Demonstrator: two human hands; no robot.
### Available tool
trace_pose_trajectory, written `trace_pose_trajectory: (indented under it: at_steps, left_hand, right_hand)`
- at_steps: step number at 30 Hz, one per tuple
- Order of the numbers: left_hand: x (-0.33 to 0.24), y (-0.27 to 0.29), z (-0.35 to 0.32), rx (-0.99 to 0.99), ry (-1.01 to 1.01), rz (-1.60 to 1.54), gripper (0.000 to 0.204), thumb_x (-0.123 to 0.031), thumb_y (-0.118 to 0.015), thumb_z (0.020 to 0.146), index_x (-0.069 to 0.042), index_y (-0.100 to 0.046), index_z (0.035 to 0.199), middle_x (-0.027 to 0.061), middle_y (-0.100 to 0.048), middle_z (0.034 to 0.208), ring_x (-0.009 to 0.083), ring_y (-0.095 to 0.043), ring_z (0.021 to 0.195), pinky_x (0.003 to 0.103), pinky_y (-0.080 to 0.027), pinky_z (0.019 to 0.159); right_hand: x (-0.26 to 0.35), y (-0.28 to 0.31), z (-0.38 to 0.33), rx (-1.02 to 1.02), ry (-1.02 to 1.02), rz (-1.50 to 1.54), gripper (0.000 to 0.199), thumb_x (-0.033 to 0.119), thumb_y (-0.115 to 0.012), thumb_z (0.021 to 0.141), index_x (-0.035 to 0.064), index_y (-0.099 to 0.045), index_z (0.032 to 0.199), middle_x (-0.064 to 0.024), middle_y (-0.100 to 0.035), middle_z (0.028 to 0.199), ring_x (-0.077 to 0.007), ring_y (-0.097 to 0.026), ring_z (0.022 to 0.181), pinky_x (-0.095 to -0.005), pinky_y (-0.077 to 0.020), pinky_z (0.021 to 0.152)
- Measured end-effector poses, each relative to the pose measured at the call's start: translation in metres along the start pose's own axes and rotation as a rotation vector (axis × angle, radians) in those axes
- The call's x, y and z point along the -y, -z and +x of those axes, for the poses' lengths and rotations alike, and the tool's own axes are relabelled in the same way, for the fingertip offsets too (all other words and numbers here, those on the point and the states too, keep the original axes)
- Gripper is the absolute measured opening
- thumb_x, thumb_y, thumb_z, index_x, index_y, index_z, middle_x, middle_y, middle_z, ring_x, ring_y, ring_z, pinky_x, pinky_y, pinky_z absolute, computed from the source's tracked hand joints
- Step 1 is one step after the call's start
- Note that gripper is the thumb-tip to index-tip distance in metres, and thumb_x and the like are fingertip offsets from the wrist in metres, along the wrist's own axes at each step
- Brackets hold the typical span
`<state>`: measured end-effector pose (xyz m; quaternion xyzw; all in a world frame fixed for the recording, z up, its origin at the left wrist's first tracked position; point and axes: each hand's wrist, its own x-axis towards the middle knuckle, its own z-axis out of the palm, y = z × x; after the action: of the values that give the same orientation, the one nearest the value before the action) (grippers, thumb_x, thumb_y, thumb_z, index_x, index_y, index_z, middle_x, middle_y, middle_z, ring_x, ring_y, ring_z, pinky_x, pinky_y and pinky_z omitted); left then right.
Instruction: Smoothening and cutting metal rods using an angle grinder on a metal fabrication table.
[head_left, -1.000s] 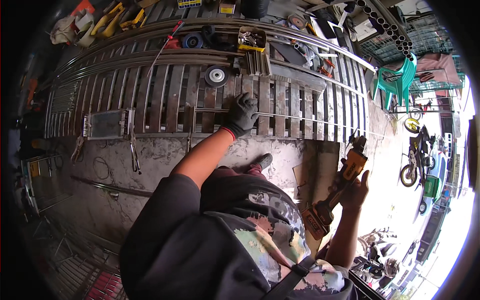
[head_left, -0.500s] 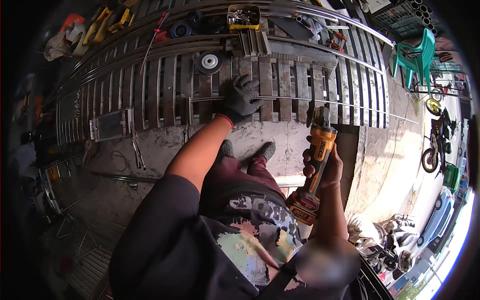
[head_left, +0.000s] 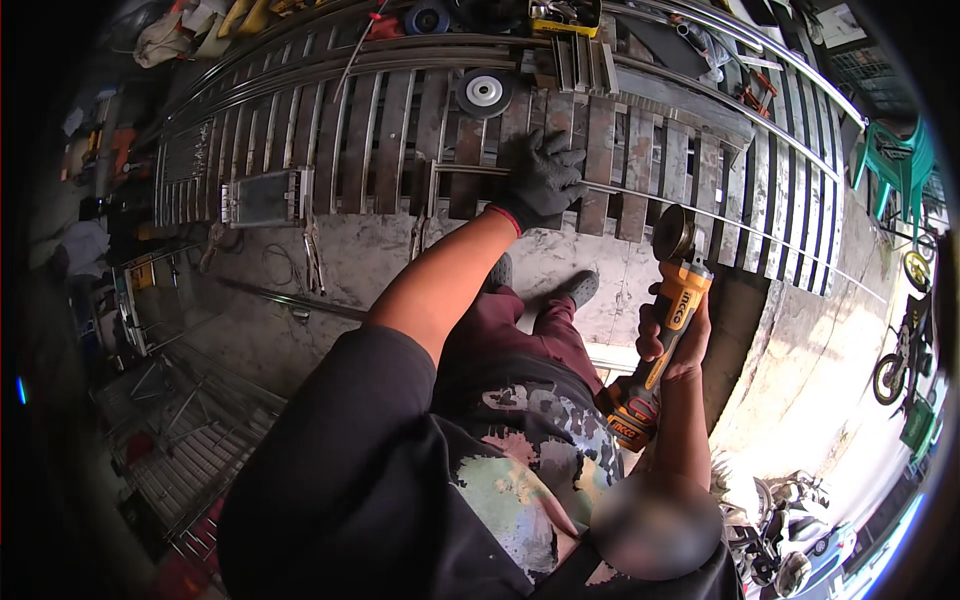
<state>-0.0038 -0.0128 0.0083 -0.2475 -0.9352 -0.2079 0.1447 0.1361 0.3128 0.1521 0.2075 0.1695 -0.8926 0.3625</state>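
Note:
My left hand (head_left: 540, 182), in a dark grey glove, lies over a thin metal rod (head_left: 690, 212) on the slatted metal workbench (head_left: 355, 150). Its fingers are spread apart and the rod passes beneath the palm; the underside of the hand is hidden. In my bare right hand (head_left: 684, 335) is a yellow and black cordless angle grinder (head_left: 682, 300), fingers wrapped round its body. The grinder's round disc (head_left: 676, 232) faces partly upward, near the bench's front edge and apart from the rod, as far as I can see.
A black wheel-like disc with a pale hub (head_left: 484, 93) lies behind my left hand, beside short metal channel pieces (head_left: 585, 65). Long metal bars (head_left: 430, 55) run along the bench. A framed rectangular metal piece (head_left: 265, 198) sits at the left front edge. Green plastic chairs (head_left: 900, 160) stand right.
The view has shifted, so the bench appears farther left and higher. The grinder has drawn back from the rod, and its disc has turned to show its face. My left hand stays at the rod.

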Motion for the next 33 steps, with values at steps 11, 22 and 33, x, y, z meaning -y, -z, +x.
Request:
trace_pose_trajectory:
  at_steps: [11,22,33]
  left_hand:
    - [0.003,0.006,0.004,-0.120,-0.062,-0.075,0.023,-0.036,-0.078,0.083,-0.013,-0.074,0.083,0.0020,-0.074,0.129,0.0333,-0.055,0.139,0.058,-0.035,0.116]
    - [-0.005,0.032,0.018,-0.043,-0.074,-0.137,0.017,-0.026,-0.082,0.080,-0.011,-0.077,0.084,0.0078,-0.075,0.120,0.0389,-0.059,0.130,0.060,-0.041,0.113]
    - [-0.010,0.040,0.021,-0.036,-0.084,-0.161,0.013,-0.018,-0.082,0.081,-0.008,-0.075,0.086,0.0059,-0.073,0.109,0.0379,-0.060,0.129,0.053,-0.044,0.114]
  right_hand:
    - [-0.001,0.013,0.018,-0.429,0.095,-0.414,0.059,0.062,-0.053,0.107,0.0070,-0.063,0.125,-0.0112,-0.072,0.098,-0.0227,-0.065,0.058,-0.0368,-0.0570,0.055]
    - [-0.002,0.007,0.047,-0.524,0.161,-0.958,0.050,0.050,-0.065,0.107,0.0016,-0.060,0.119,-0.0085,-0.066,0.079,-0.0161,-0.062,0.052,-0.0320,-0.0535,0.046]
    - [-0.006,0.000,0.060,-0.520,0.162,-1.006,0.047,0.048,-0.068,0.107,0.0020,-0.060,0.115,-0.0043,-0.060,0.077,-0.0141,-0.060,0.052,-0.0315,-0.0517,0.045]
